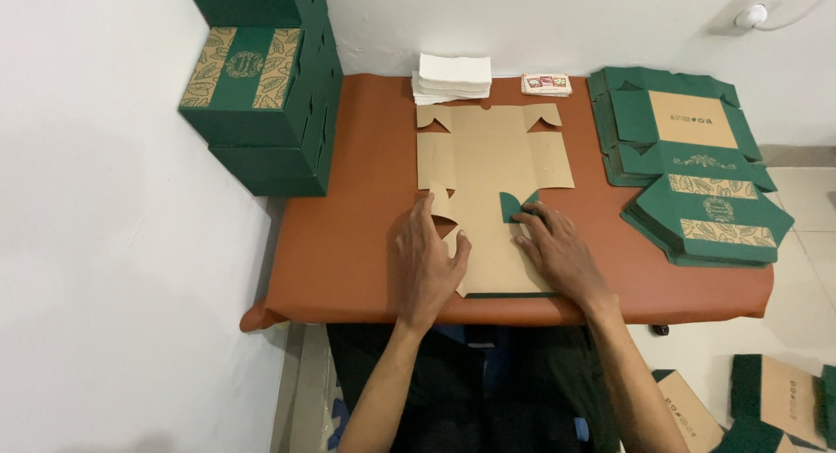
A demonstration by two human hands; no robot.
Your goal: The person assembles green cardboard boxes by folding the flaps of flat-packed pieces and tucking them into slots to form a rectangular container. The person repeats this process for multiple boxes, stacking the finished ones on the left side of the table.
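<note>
On the orange table, both spread hands — left hand, right hand — press a flat box blank beside green stacks.

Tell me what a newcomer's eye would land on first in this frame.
Probably the flat brown cardboard box blank spread in the middle of the orange-brown table, with the left hand and right hand pressing on its near end beside a small folded-up green flap. Next, the stack of finished green boxes at the table's far left corner, and the pile of unfolded green blanks on the right.
</note>
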